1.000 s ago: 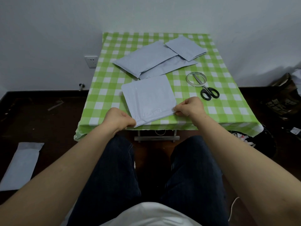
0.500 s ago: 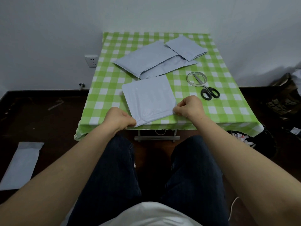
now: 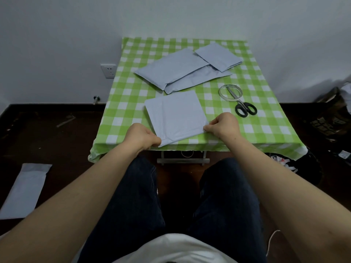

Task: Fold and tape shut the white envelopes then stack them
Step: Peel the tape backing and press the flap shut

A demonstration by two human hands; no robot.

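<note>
A folded white envelope (image 3: 175, 114) lies near the front edge of the green checked table (image 3: 129, 103). My left hand (image 3: 141, 136) pinches its near left corner and my right hand (image 3: 223, 126) pinches its near right corner. Farther back lie two long unfolded envelopes (image 3: 171, 68), one overlapping the other. A smaller folded envelope (image 3: 218, 56) rests at the back right, on their far end. A clear tape roll (image 3: 230, 92) and black-handled scissors (image 3: 244, 108) sit right of the held envelope.
Another white envelope (image 3: 23, 190) lies on the dark floor at the left. A wall socket (image 3: 108, 70) is left of the table. Bags and clutter (image 3: 330, 118) crowd the floor on the right. My legs sit just under the table's front edge.
The held envelope has flattened a little at its near edge; both hands stay on its corners with almost no shift.
</note>
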